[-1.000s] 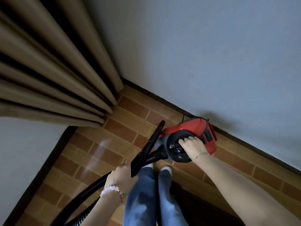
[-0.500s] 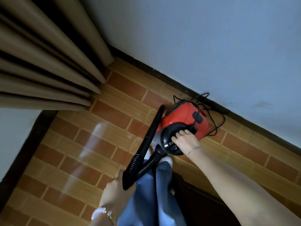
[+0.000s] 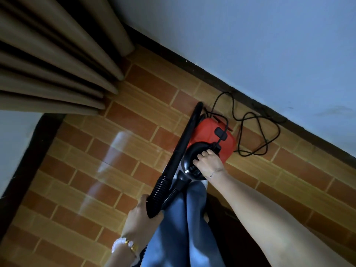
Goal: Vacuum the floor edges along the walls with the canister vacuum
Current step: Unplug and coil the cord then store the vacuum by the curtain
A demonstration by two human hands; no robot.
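Observation:
A red canister vacuum (image 3: 209,135) with a black top sits low over the brick-pattern floor (image 3: 119,143), close to the dark baseboard (image 3: 227,87). My right hand (image 3: 207,162) grips its black carry handle (image 3: 193,151). My left hand (image 3: 141,218) holds the ribbed end of the black hose (image 3: 159,191). From there the long black nozzle tube (image 3: 187,135) points forward past the canister's left side, its tip near the wall edge. The loose black power cord (image 3: 252,128) lies in loops on the floor to the canister's right.
Beige curtains (image 3: 57,60) hang in folds at the upper left, ending just above the floor. A pale wall (image 3: 250,35) runs diagonally across the top right. Another wall with dark baseboard (image 3: 21,160) borders the left. My blue-jeaned legs (image 3: 185,228) stand below the canister.
The view has tipped down and closer to the wall. The canister has gone down toward the floor, and its cord loops now show fully. Both hands keep their holds.

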